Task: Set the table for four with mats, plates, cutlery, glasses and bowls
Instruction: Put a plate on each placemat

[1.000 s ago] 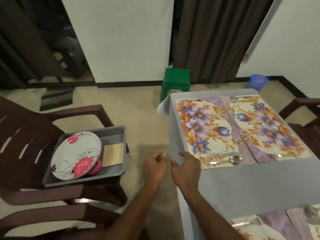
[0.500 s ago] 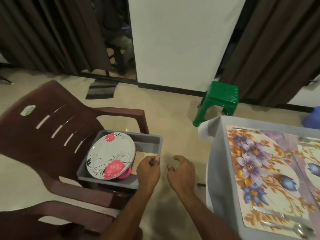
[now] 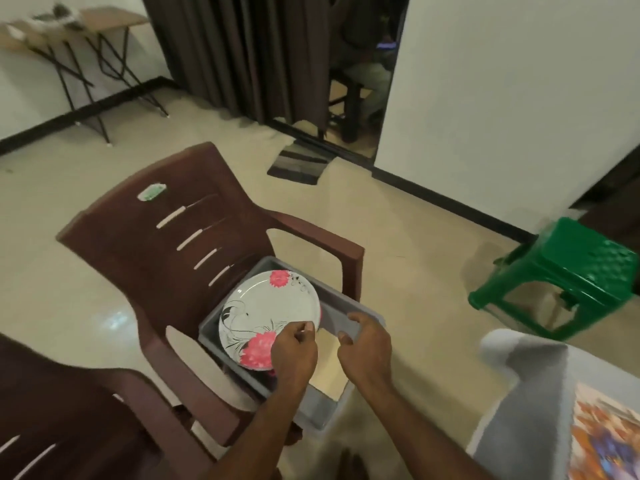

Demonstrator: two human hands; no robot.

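The plate [image 3: 268, 313] lies tilted in a grey tub [image 3: 349, 327] on the seat of a brown plastic chair [image 3: 166, 244], its face turned up toward 10 o'clock; being round, it has no long axis. The left hand [image 3: 294, 355] has its grip pinched at the plate's near rim; the right hand [image 3: 367, 351] curls loosely, grasping nothing, over the tub. Beige floor tiles [image 3: 69, 306], a green stool [image 3: 568, 275] at 3 o'clock, and the grey-clothed table [image 3: 530, 403] at 4 o'clock. The plate is white with pink flowers.

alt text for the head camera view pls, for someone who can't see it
Two bare hands reach over a grey tub on a brown plastic chair; the left hand meets the rim of a floral plate, the right hand hovers open. A green stool stands nearby.
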